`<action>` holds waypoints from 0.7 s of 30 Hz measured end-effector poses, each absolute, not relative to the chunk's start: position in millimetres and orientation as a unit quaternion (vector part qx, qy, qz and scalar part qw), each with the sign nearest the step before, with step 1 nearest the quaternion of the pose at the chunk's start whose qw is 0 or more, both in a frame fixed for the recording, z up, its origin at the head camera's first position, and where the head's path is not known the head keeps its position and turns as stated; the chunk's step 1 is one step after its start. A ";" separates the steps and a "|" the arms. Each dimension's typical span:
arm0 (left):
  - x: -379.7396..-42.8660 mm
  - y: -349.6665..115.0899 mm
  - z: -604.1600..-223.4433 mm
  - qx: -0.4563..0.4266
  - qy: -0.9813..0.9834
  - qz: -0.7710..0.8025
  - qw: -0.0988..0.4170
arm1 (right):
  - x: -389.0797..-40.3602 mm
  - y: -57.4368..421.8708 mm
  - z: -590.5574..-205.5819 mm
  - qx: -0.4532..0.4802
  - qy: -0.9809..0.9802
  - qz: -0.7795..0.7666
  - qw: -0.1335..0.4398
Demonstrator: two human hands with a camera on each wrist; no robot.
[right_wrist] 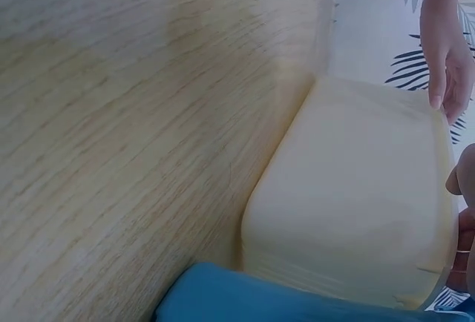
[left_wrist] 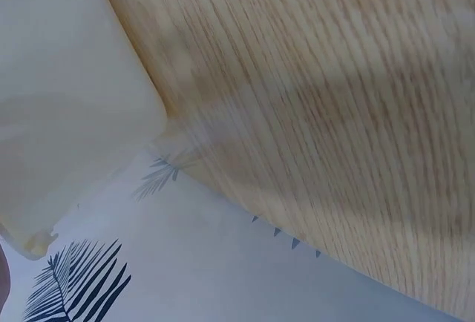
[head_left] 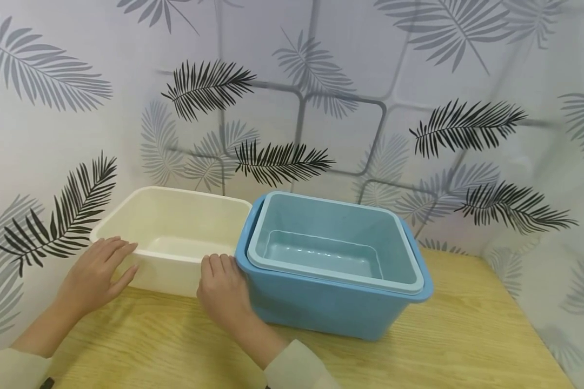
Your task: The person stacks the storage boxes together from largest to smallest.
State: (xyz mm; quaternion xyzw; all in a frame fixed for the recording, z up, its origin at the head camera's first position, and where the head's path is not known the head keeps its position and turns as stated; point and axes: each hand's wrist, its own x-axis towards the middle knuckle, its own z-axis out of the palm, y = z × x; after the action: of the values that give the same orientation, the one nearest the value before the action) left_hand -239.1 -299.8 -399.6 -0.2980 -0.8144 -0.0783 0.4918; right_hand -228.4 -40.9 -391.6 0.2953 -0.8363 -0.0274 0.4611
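A cream plastic bin (head_left: 175,273) stands on the table at the left, its inside bare in the head view. My left hand (head_left: 94,275) holds its front left corner, fingers over the rim and thumb outside. Near the right end of the front rim, my right hand (head_left: 225,292) grips the same bin; the right wrist view shows fingers inside and the thumb outside. Right beside that hand is a blue bin (head_left: 321,308) with a lighter blue bin (head_left: 331,210) nested in it. The left wrist view catches the cream bin's wall (left_wrist: 67,92), with only a sliver of hand.
The bins share a wood-grain table (head_left: 467,324). Behind them rises a pale wall covering (head_left: 345,135) with a leaf print, and it also closes off the left side. The blue bin's rim overlaps the cream bin's right end in the head view.
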 end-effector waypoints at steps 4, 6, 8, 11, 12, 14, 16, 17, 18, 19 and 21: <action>-239.1 -301.5 -398.0 -0.317 -0.794 -0.082 0.512 | -225.3 -40.9 -390.3 0.304 -0.833 -0.017 0.463; -239.1 -302.8 -398.4 -0.324 -0.786 -0.084 0.520 | -223.0 -40.9 -389.5 0.308 -0.830 -0.012 0.465; -239.1 -303.5 -399.2 -0.330 -0.779 -0.086 0.525 | -220.3 -40.5 -389.0 0.310 -0.830 -0.009 0.464; -237.7 -304.6 -399.6 -0.332 -0.778 -0.085 0.527 | -217.4 -40.3 -388.9 0.312 -0.829 -0.008 0.465; -237.1 -304.9 -399.6 -0.333 -0.777 -0.084 0.528 | -216.6 -40.4 -388.9 0.312 -0.828 -0.008 0.465; -235.7 -305.8 -399.2 -0.333 -0.779 -0.080 0.525 | -215.7 -40.6 -389.3 0.313 -0.826 -0.011 0.468; -234.2 -306.7 -398.7 -0.333 -0.782 -0.075 0.522 | -215.0 -40.9 -389.4 0.314 -0.823 -0.014 0.474; -233.6 -307.2 -398.6 -0.333 -0.782 -0.072 0.521 | -214.6 -41.2 -389.4 0.315 -0.821 -0.015 0.477; -233.3 -307.6 -398.4 -0.335 -0.782 -0.072 0.520 | -214.2 -41.5 -389.3 0.315 -0.818 -0.015 0.480; -233.1 -308.1 -398.3 -0.335 -0.782 -0.072 0.520 | -213.8 -41.7 -389.1 0.317 -0.816 -0.016 0.483; -232.6 -308.4 -397.4 -0.337 -0.781 -0.073 0.521 | -213.9 -42.1 -389.0 0.317 -0.812 -0.015 0.489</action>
State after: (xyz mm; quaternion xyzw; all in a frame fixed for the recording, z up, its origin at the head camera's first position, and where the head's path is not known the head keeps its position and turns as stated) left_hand -232.6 -308.4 -397.4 -0.3375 -0.7808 -0.0729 0.5207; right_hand -213.9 -42.1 -389.0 0.3172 -0.8125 -0.0153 0.4889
